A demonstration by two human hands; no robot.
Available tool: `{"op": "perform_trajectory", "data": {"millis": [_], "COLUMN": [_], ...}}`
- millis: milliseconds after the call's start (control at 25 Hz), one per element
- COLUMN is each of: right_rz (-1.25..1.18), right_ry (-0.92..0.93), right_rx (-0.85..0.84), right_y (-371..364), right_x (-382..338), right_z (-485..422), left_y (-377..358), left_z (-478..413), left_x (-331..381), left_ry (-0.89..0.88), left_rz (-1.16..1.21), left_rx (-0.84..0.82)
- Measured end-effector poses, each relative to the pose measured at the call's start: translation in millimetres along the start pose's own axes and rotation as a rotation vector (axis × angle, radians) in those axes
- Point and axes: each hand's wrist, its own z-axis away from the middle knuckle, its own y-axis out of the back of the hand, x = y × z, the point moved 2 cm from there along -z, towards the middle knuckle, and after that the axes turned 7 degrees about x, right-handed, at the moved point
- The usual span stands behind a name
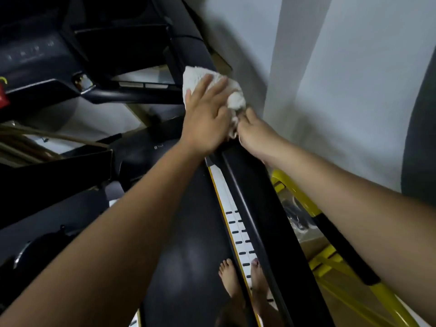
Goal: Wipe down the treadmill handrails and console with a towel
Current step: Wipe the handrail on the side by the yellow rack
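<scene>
White towel (212, 90) sits on the right handrail (247, 185), near its console (47, 55) end. Our left hand (207, 119) presses it flat, fingers straight; right hand (254, 133) pinches its near corner. We'd keep the towel wrapped over the rail edges and stroke lengthwise with even pressure.

Vantage: head-worn, above the treadmill, tilted steeply downward.
Facing: along the right handrail (247, 185), which runs toward 12 o'clock.
Nearness: close; forearms fill the lower frame, bare feet (243, 279) at 6 o'clock.
Lens: wide-angle, edges bowed.
Shared: single view.
</scene>
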Motion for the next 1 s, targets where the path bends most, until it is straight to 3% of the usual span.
{"op": "perform_trajectory", "data": {"millis": [80,160,280,440,520,600,800,920,1000], "right_rz": [-0.004,-0.013,-0.042,0.238,0.384,0.478,0.678,0.847,0.924], "right_ry": [0.042,0.141,0.208,0.346,0.366,0.357,0.549,0.420,0.392], "right_rx": [-0.009,-0.080,-0.188,-0.160,-0.082,-0.025,-0.050,-0.082,-0.064], "right_y": [-4.2,-4.2,9.6,5.7,-6.6,-15.5,-3.7,-17.1,-32.0], "right_x": [-8.6,1.0,25.5,1.0,-33.9,-42.4,-6.7,-35.4,-54.9], "right_z": [-10.2,13.0,72.6,39.4,2.5,-3.4,74.2,39.3,19.5], "left_y": [-1.3,-7.2,-26.8,-43.5,-45.3,-49.6,-82.3,-85.6,-74.7], "left_z": [-1.8,32.7,108.0,93.3,60.9,56.6,118.4,89.2,70.5], "left_x": [-2.3,-2.7,9.1,-3.7,-25.3,-35.7,-20.5,-41.6,-51.6], "left_ry": [0.127,0.127,0.203,0.355,0.542,0.603,0.482,0.527,0.607], "left_rz": [0.094,0.258,0.623,0.843,0.939,0.969,0.960,0.863,0.960], "left_rx": [0.021,0.108,0.147,0.121,0.090,0.091,0.126,0.081,0.112]}}
